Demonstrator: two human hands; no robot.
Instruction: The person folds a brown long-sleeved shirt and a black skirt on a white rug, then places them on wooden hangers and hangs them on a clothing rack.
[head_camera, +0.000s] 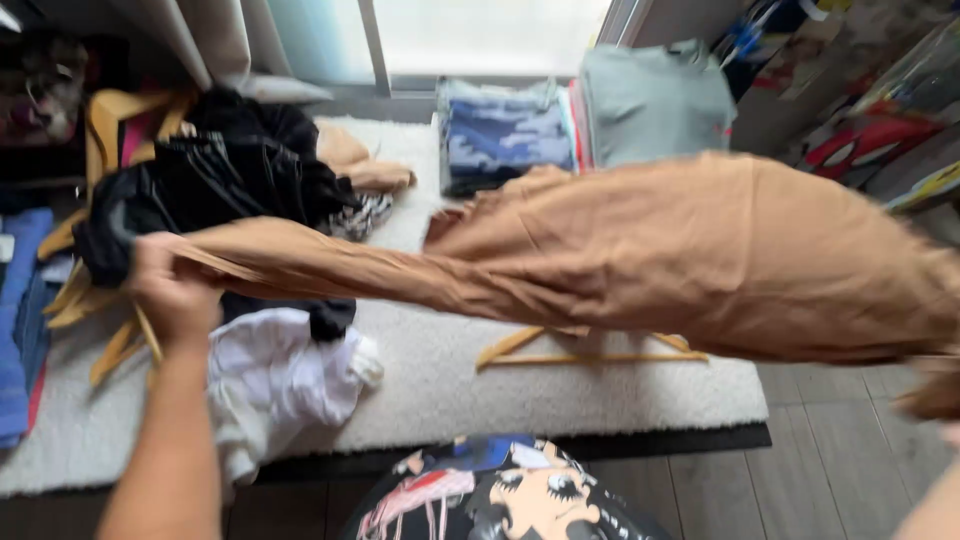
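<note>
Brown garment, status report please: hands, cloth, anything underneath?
Left hand gripping one end of brown garment. Right hand at frame edge, grip unclear. Garment stretched in the air over white rug. Wooden hanger and clothes pile below.

Below the left hand a white heap crowds; rightward, bare rug past a hanger.

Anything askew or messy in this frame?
Yes. A black garment pile and a crumpled white one lie unfolded on the white rug, with a bare wooden hanger beside them; the camouflage stack behind is folded.
</note>
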